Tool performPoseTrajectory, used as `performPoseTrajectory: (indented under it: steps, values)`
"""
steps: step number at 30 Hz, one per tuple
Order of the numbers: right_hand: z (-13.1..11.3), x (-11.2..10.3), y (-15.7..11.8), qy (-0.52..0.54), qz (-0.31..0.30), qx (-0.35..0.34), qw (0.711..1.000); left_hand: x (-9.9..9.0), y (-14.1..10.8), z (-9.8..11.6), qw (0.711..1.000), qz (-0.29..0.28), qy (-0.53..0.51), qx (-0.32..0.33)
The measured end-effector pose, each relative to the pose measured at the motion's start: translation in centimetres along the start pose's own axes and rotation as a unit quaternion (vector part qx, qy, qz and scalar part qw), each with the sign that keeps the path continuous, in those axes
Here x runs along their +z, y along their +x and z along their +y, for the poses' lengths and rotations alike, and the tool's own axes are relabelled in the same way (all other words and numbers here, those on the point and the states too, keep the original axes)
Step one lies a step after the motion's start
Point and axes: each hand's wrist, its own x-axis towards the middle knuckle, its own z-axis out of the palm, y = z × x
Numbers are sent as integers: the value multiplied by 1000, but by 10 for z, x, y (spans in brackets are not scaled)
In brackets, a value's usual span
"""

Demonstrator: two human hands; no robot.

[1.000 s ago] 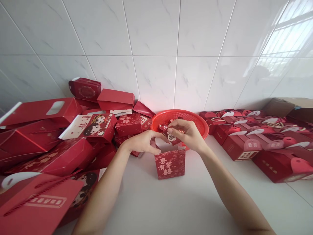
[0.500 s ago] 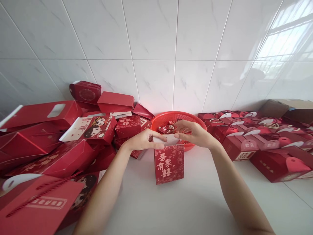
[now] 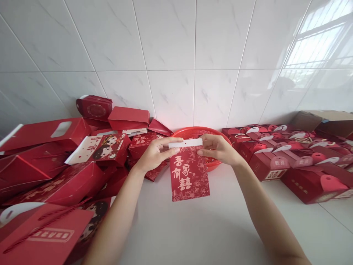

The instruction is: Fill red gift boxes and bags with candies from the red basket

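A red gift box (image 3: pixel 190 175) with white characters and a pale flower print faces me in the middle, its white top flap (image 3: pixel 190 142) pressed near its upper edge. My left hand (image 3: pixel 157 154) pinches the box's top left corner, thumb in front and fingers behind. At the top right corner, my right hand (image 3: pixel 219 149) grips it the same way. Behind the box and partly covered by it stands a red plastic basket (image 3: pixel 199 129); its contents are mostly hidden now.
Red boxes (image 3: pixel 60 176) lie heaped on the left of the white table (image 3: pixel 176 232). Several handled boxes (image 3: pixel 271 163) stand in rows on the right, with a brown carton (image 3: pixel 325 117) behind them. A tiled wall (image 3: pixel 171 44) rises at the back.
The box has tilted so its front faces me more fully. Its white flap, earlier spread wider, now shows as a narrow strip, and both hands have closed onto the top corners.
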Motion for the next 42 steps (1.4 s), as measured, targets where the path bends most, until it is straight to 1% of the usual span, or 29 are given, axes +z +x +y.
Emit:
performPoseTrajectory:
  steps: [2,5,7,12,18,21,25,27,29,31,35,38,40,42]
  values:
    - [-2,-1,-1,9,12,-8,1000,1,-1,2,1000,-1,-24,0]
    - [-4,-3,-2,30,25,-15,999,2,-2,5,998,-32,-54,-15]
    - [-5,-3,-3,40,29,-19,999,3,-3,6,998,-41,-52,-22]
    - [-5,-5,-3,15,37,-22,999,9,-5,8,999,-19,-42,0]
    - [-7,-5,-5,34,24,-7,999,12,-5,10,999,-2,-31,17]
    - [-7,-3,-4,32,44,-14,998,11,-5,11,999,2,-24,22]
    - [-4,-2,-3,16,66,-33,997,10,-6,11,1000,2,-18,12]
    - [-5,-2,-3,15,60,-35,998,10,-7,12,1000,5,-12,14]
    - [-6,-2,-4,10,40,-27,999,11,-7,13,1000,9,-6,24]
    - [-9,-2,-4,-8,29,-12,999,13,-7,14,999,12,4,35]
    - [-11,0,-4,-59,45,-4,997,16,-7,16,998,11,15,55]
    - [-11,0,-3,-75,45,-5,996,16,-9,17,999,0,4,37]
    - [-10,-1,-3,-74,45,-2,996,15,-9,17,1000,-19,-10,16]
    - [-9,-2,-4,-65,46,3,997,14,-9,16,1000,-22,-19,9]
